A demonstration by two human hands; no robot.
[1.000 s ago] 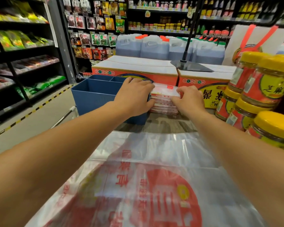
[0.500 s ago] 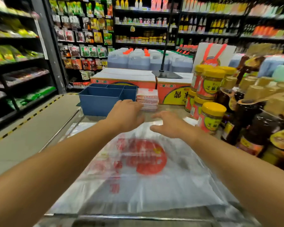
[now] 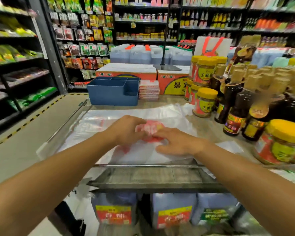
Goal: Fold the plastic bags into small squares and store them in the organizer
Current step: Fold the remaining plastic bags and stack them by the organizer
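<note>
A clear plastic bag (image 3: 100,126) with a red print lies spread flat on the counter in front of me. My left hand (image 3: 126,130) sits on its middle with fingers bent over the red print, bunching the plastic there. My right hand (image 3: 179,142) lies beside it on the bag, fingers stretched toward the left hand. A blue organizer (image 3: 112,93) with several compartments stands at the back of the counter. A stack of folded bags (image 3: 149,90) lies right beside it, outside the organizer.
Yellow-lidded jars (image 3: 205,103) and dark sauce bottles (image 3: 235,106) crowd the right side of the counter. Orange cartons (image 3: 126,73) stand behind the organizer. The counter's metal front edge (image 3: 143,165) runs below the bag, with jugs on the shelf underneath. Store shelves line the aisle at left.
Both hands left the stack of folded bags by the organizer and drew back onto the flat bag. The left hand's fingers now gather the plastic at the red print.
</note>
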